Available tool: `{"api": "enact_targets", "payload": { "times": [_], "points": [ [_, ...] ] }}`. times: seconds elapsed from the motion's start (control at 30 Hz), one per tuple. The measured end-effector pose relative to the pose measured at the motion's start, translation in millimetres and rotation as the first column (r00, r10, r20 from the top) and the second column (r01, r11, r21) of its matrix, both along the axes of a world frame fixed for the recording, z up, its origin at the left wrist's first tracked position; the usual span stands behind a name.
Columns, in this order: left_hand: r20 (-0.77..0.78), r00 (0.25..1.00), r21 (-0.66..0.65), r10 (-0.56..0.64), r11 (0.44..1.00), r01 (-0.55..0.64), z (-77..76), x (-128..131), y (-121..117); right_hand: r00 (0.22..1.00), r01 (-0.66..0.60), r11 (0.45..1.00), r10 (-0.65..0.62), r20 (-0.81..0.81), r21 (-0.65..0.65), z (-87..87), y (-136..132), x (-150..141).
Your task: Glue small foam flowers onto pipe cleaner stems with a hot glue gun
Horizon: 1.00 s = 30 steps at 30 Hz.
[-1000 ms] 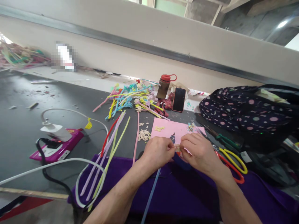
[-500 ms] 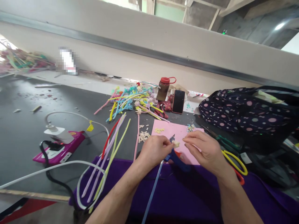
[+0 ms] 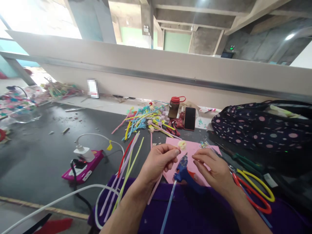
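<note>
My left hand (image 3: 162,161) is closed in a pinch on a small cream-yellow flower (image 3: 181,145), which shows just above the thumb and fingertip over the pink sheet. My right hand (image 3: 212,162) is to the right, its fingers bent and a little apart from the thumb, with nothing visible in them. Between the hands lies a blue glue gun (image 3: 183,170), its nozzle pointing away from me. A long translucent glue stick (image 3: 168,208) runs out of its back toward me. The pink sheet (image 3: 172,175) lies under the gun's front part.
Pipe cleaners (image 3: 126,165) lie left of my arm, with a colourful pile (image 3: 143,118) farther back. A magenta power strip (image 3: 84,167) with a white cable is at left. A bottle (image 3: 174,109), phone (image 3: 189,118), dotted bag (image 3: 258,126) and yellow-and-red-handled tools (image 3: 258,191) stand or lie around.
The view has tilted up and shifted left. My left hand has moved back from the glue gun's nozzle, and the cream flower now faces up at its fingertips. My right hand stays beside the gun.
</note>
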<state>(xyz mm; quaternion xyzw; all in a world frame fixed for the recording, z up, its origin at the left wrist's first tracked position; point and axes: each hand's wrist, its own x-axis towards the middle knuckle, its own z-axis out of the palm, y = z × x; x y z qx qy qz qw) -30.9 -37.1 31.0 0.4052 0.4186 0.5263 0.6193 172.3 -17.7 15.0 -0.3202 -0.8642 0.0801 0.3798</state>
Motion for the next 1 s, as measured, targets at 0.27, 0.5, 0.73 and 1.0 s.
{"api": "enact_targets", "payload": {
  "times": [0.27, 0.5, 0.73, 1.0],
  "points": [
    [0.203, 0.979, -0.016, -0.019, 1.0, 0.023, 17.0, -1, 3, 0.997, -0.08, 0.989, 0.079, -0.008, -0.127, -5.2, -4, -5],
    [0.235, 0.972, -0.1, 0.018, 0.995, 0.006, -5.0, 3, 8, 0.981, -0.176, 0.925, 0.136, -0.139, -0.336, -7.5, -12, -20],
    [0.382, 0.924, -0.159, 0.032, 0.987, 0.031, -19.9, 11, 9, 0.848, -0.366, 0.579, -0.115, -0.517, -0.728, -13.0, -22, -37],
    [0.442, 0.897, -0.135, -0.015, 0.987, 0.084, -17.3, 10, 5, 0.762, -0.547, 0.424, -0.105, -0.639, -0.722, -6.1, -27, -61]
  ]
}}
